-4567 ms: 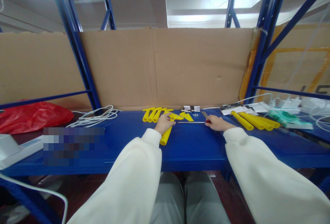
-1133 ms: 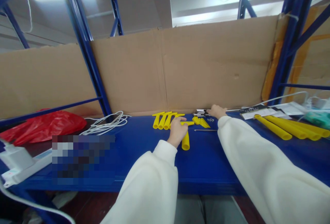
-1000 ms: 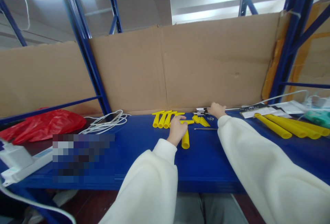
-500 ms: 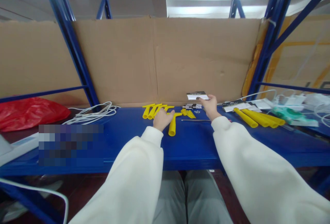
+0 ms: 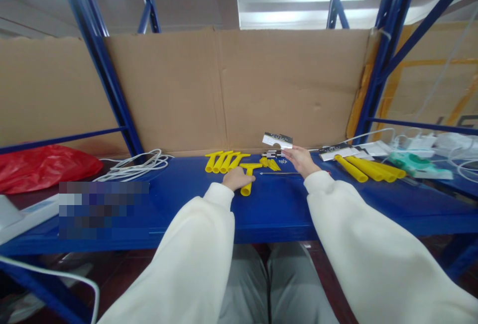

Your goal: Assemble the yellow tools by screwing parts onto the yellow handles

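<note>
My left hand is closed round the handle of a yellow T-shaped tool with a hollow tube handle, which lies on or just over the blue tabletop. In my right hand is a black-and-white card with a rounded notch, pinched at its right end above a small stack of cards. Small yellow pieces lie between the hands. A thin rod runs across the table toward my right sleeve. Several more yellow T-shaped tools lie in a row beyond my left hand.
At right lie yellow tubes with cards on them, a green item and white cables. A white cord coil and a red plastic bag are at left. Cardboard stands behind the blue table.
My left hand has taken hold of the yellow T-shaped tool's handle. The card in my right hand has tilted and its notch now shows. The view has shifted slightly.
</note>
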Motion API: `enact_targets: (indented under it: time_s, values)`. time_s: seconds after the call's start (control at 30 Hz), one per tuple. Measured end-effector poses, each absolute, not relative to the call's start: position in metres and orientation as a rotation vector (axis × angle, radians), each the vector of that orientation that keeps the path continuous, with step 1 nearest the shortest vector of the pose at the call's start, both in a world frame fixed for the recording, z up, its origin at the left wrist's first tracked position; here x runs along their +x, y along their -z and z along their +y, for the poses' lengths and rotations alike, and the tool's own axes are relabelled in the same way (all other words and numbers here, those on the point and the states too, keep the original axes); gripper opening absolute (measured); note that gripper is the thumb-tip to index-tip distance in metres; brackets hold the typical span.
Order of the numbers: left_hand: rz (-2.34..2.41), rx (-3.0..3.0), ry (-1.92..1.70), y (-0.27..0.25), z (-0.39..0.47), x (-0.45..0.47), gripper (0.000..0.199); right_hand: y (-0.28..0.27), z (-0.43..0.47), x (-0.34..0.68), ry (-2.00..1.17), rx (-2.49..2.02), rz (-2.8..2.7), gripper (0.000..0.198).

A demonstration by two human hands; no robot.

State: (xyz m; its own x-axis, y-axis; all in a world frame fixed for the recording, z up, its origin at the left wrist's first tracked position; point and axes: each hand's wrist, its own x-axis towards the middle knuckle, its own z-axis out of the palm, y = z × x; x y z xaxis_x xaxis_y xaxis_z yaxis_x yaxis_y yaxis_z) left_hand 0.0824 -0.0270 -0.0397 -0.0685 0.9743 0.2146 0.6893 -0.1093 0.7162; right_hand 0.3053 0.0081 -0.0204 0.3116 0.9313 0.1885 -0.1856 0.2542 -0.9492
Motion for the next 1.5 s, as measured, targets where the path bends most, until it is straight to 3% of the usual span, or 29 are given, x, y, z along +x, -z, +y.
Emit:
enact_targets:
  time_s: [0.13, 0.3, 0.5, 0.63, 0.87, 1.5]
  values:
    - [1.771, 1.766, -1.001, 0.034, -0.034, 0.088, 0.028, 0.021, 0.005, 0.302, -0.954, -0.977, -1.024, 0.020]
    - [1.428, 1.499, -1.037, 0.020, -0.047, 0.096, 0.005, 0.020, 0.001, 0.297, -0.926, -0.978, -1.028, 0.022]
    - [1.287, 1.415, -1.241, 0.012, -0.050, 0.098, 0.006, 0.020, 0.002, 0.298, -0.872, -1.027, -1.119, 0.020]
    - [1.285, 1.192, -1.392, 0.016, -0.040, 0.094, 0.025, 0.020, 0.002, 0.298, -0.897, -1.020, -1.140, 0.014]
    - [1.208, 0.802, -1.688, 0.016, -0.021, 0.086, 0.015, 0.017, -0.006, 0.294, -1.040, -0.969, -1.097, 0.014]
    - [1.002, 0.625, -1.727, 0.017, -0.021, 0.084, 0.014, 0.022, -0.019, 0.277, -1.400, -0.819, -1.300, 0.024]
